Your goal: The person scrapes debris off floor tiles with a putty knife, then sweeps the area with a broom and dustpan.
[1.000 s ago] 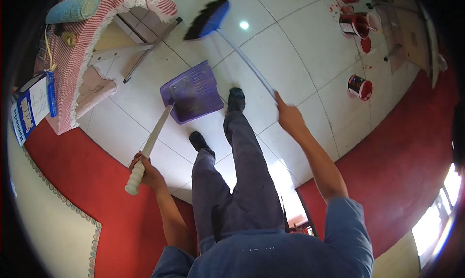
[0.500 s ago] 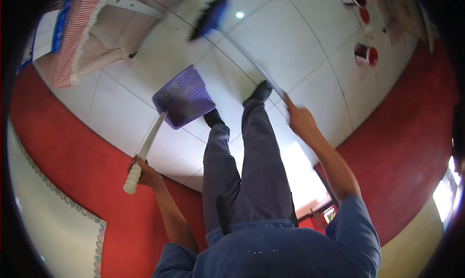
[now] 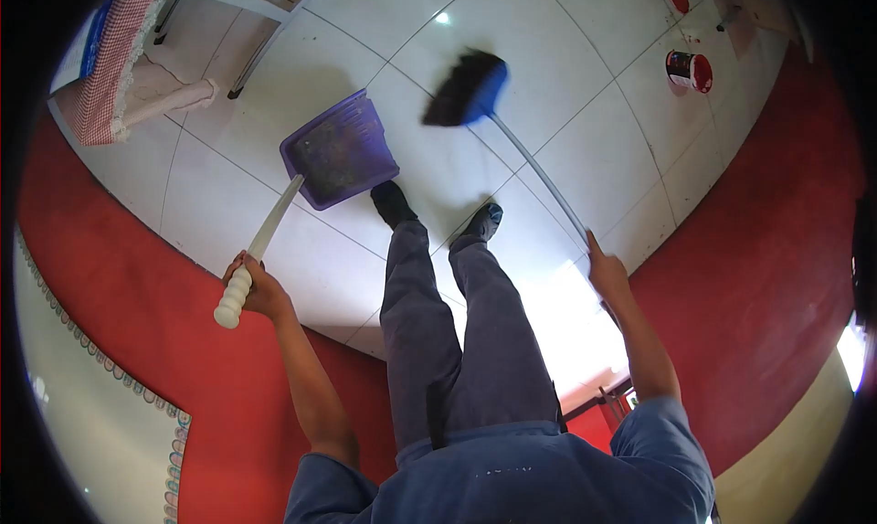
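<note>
In the head view, my left hand (image 3: pixel 259 288) is wrapped round the white ribbed handle of a purple dustpan (image 3: pixel 340 151). The dustpan's pan is over the tiled floor beside my left shoe (image 3: pixel 393 203), and its inside looks dusty. My right hand (image 3: pixel 606 272) grips the grey stick of a broom (image 3: pixel 475 90) with a blue head and dark bristles. The broom head is to the right of the dustpan, apart from it, and slightly blurred. My right shoe (image 3: pixel 482 221) stands between the dustpan and the broom stick.
A table with a red checked cloth (image 3: pixel 110 85) and metal legs stands at the upper left. A red paint tin (image 3: pixel 688 71) lies on the tiles at the right, with more red items at the top edge. Red walls (image 3: pixel 731 277) curve round both sides.
The broom head has swung down and to the right, nearer to me, and my right hand has moved down and right. The dustpan has shifted slightly up and left in view.
</note>
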`<state>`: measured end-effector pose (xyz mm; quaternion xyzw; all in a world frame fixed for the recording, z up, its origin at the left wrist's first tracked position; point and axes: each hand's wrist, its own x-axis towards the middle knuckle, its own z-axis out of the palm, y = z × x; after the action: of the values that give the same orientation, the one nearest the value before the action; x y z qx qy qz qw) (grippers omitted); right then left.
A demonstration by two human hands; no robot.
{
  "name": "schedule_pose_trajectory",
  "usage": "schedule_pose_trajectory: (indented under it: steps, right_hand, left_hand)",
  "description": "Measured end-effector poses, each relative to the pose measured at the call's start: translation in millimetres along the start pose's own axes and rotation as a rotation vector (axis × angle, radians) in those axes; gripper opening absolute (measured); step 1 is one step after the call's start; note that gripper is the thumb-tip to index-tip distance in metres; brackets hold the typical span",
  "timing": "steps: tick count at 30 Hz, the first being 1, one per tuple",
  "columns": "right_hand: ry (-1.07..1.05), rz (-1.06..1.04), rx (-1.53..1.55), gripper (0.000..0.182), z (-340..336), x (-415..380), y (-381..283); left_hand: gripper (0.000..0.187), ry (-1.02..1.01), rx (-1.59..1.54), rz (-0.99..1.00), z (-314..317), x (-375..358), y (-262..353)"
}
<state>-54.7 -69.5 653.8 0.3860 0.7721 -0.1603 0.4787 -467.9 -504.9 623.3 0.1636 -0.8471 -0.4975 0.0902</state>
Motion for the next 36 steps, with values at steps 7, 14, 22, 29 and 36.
schedule_pose_trajectory:
  steps: [7,14,22,29,36]
  right_hand:
    - [0.114,0.036,0.180,0.059,-8,-105,-38]
    - [0.362,-0.181,0.178,0.049,-66,74,-169]
    - [0.101,0.138,0.228,0.051,33,-93,-66]
    - [0.337,0.364,0.290,0.056,67,-202,-32]
    - [0.529,0.217,0.501,0.060,119,-251,26]
  left_hand:
    - [0.018,-0.105,-0.078,0.135,-13,5,-7]
    - [0.017,-0.144,-0.084,0.154,-8,19,-19]
    - [0.012,-0.218,-0.082,0.249,0,14,-36]
    - [0.019,-0.430,-0.040,0.188,-4,17,-32]
    - [0.015,-0.468,-0.076,0.242,1,37,-26]
